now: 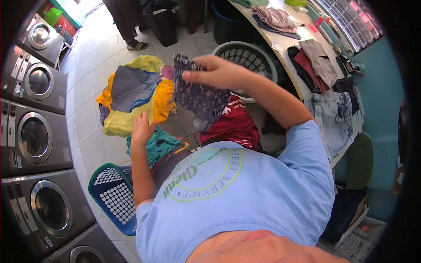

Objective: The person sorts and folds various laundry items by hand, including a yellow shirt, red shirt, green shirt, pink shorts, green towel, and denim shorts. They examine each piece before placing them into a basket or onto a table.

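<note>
In the head view, my right hand [204, 72] pinches a dark floral-patterned cloth garment [199, 101], which hangs down from the fingers. My left hand [143, 128] is at the near edge of a heap of clothes, fingers apart against a yellow-green garment [118, 125]. On that heap lie a grey cloth piece with blue trim [131, 87] and orange fabric [164, 101]. Below my left hand is a teal printed garment [155, 144]. A maroon garment with white stripes [232, 127] lies behind the hanging floral cloth, close to my body.
Front-loading washing machines [35, 136] line the left side. A blue basket [116, 197] stands beside my left arm, and a grey basket [263, 57] lies beyond my right forearm. Folded clothes rest on the table [285, 52] at right. Another person's legs [125, 19] and a black bin [161, 26] are ahead.
</note>
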`<state>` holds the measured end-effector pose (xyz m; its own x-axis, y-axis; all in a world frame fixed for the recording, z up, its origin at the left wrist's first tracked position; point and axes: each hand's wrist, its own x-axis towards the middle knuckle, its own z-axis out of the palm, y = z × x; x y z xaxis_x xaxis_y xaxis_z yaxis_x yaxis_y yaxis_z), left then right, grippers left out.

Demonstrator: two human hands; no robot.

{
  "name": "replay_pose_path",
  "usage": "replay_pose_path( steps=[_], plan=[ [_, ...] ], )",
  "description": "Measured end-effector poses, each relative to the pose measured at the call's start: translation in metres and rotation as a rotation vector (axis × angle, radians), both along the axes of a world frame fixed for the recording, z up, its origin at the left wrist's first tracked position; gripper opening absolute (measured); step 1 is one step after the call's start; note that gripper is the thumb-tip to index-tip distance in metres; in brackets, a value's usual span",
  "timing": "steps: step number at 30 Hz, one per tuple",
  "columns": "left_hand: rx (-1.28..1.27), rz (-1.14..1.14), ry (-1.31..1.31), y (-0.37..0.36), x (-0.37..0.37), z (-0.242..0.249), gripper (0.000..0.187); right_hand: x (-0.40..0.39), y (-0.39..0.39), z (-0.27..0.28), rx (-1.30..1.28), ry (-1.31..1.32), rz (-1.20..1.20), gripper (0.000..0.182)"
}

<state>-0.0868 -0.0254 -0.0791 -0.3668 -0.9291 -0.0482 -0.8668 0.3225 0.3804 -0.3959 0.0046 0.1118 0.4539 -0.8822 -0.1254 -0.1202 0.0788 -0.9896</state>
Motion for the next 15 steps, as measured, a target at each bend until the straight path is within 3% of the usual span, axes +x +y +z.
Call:
replay_pose_path(
  steps=[1, 3, 4, 7, 9, 11, 13, 14, 15],
  plan=[
    [0.182, 0.056, -0.280, 0.009, 0.004, -0.008, 0.055, -0.008, -0.004, 0.004, 0.025, -0.030, -0.068, 0.034],
    [0.281, 0.083, -0.433, 0.019, 0.010, -0.045, 0.057, -0.023, -0.012, 0.009, -0.102, -0.024, -0.203, 0.031],
    [0.222, 0.077, -0.438, 0.025, 0.008, -0.052, 0.056, -0.034, -0.018, 0.008, -0.358, 0.196, -0.251, 0.034],
    [0.085, 0.076, -0.422, 0.034, 0.003, -0.065, 0.055, -0.060, -0.016, 0.024, -0.602, 0.583, -0.315, 0.039],
    [0.049, 0.097, -0.378, 0.033, 0.007, -0.073, 0.053, -0.067, -0.004, 0.045, -0.585, 0.598, -0.437, 0.039],
    [0.053, 0.095, -0.364, 0.034, 0.007, -0.069, 0.053, -0.089, -0.007, 0.055, -0.731, 0.596, -0.429, 0.040],
    [0.067, 0.094, -0.356, 0.034, 0.007, -0.066, 0.052, -0.106, 0.000, 0.085, -0.654, 0.866, -0.429, 0.037],
    [0.079, 0.096, -0.352, 0.034, 0.006, -0.065, 0.051, -0.095, 0.021, 0.105, -0.719, 0.800, -0.492, 0.030],
    [0.090, 0.099, -0.348, 0.033, 0.006, -0.064, 0.051, -0.117, 0.011, 0.101, -0.701, 0.783, -0.509, 0.039]
  ],
)
